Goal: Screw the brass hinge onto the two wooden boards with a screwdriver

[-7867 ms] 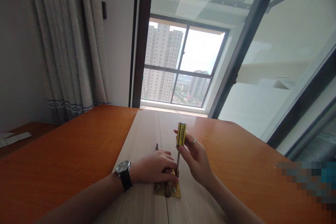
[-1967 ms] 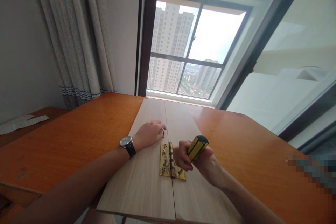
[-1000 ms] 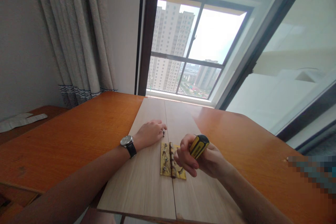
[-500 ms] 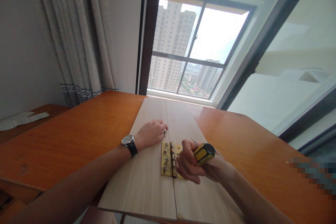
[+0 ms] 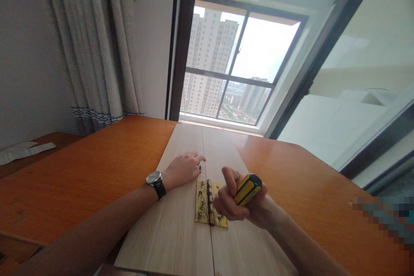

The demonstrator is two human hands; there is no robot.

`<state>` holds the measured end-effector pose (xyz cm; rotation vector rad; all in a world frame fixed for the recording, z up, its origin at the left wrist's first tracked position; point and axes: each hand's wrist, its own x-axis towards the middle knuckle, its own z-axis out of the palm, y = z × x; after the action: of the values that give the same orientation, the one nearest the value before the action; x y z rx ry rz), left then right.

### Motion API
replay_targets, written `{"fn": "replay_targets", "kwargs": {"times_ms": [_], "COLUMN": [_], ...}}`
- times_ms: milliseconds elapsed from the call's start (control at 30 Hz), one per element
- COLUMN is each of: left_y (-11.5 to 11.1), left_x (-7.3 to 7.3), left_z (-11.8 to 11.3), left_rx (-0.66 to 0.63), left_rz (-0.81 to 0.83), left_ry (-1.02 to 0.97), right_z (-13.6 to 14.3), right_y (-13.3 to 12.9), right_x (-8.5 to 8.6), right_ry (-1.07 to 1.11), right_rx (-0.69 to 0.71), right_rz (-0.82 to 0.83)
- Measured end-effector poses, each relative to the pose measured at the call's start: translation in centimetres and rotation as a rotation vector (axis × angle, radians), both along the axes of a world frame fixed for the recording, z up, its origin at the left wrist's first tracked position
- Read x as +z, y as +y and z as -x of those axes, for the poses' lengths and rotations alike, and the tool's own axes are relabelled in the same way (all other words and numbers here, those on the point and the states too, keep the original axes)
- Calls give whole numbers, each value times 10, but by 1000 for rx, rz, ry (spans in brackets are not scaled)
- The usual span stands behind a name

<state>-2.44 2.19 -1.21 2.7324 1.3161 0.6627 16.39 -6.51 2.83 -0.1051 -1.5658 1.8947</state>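
Observation:
Two pale wood-grain boards (image 5: 181, 220) lie side by side, with a worn gold-coloured hinge (image 5: 202, 202) across their seam. Several screws show in its left leaf; fingers partly cover the right leaf. My left hand (image 5: 183, 169) rests on the left board beyond the hinge, index finger stretched to the seam. Small dark pieces that look like screws (image 5: 199, 167) sit by its fingertips; whether they are touched I cannot tell. Over the right board, my right hand (image 5: 231, 198) is closed around a yellow and black screwdriver (image 5: 248, 189), butt end towards me. Its shaft and tip are hidden.
Beneath the boards is an orange-brown wooden table (image 5: 106, 172). A grey curtain (image 5: 97, 51) hangs at the left, near white strips (image 5: 29, 152) on a lower surface. Window panes (image 5: 239, 51) stand behind the table, and a dark-framed glass panel (image 5: 323, 64) leans across the right.
My right index finger has lifted away from the hinge, and more of the hinge's right leaf shows. The view has shifted slightly. My left hand keeps its place on the board.

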Motion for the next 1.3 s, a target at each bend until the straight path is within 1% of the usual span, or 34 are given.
{"fn": "replay_targets", "kwargs": {"times_ms": [100, 200, 300, 400, 633, 733, 833, 933, 1000, 1133, 1300], "left_y": [1, 0, -1, -2, -1, -1, -1, -2, -2, -3, -3], "left_x": [-1, -1, 1, 1, 1, 0, 1, 2, 2, 2, 2], "left_z": [0, 0, -1, -1, -2, -2, -2, -2, -2, -2, -2], "left_rx": [-6, -3, -6, -6, 0, 0, -2, -6, -6, -4, 1], "left_rz": [15, 27, 27, 26, 16, 9, 13, 20, 19, 15, 13], "left_ry": [-20, -26, -17, -1, 16, 21, 26, 29, 30, 32, 40], "right_z": [0, 2, 6, 9, 9, 8, 6, 6, 5, 3, 0], "right_y": [0, -2, -4, -5, -4, -4, -3, -4, -4, -4, 0], "right_x": [-4, -3, 1, 3, 0, -3, -5, -6, -5, -4, -7], "right_ry": [27, 41, 38, 34, -2, -2, -19, -20, -12, -20, -19], "right_rx": [32, 41, 52, 18, -66, -21, 35, 61, 69, 48, 24], "right_rz": [-75, -80, -52, -34, 87, 95, 46, -2, -4, 45, 46]}}
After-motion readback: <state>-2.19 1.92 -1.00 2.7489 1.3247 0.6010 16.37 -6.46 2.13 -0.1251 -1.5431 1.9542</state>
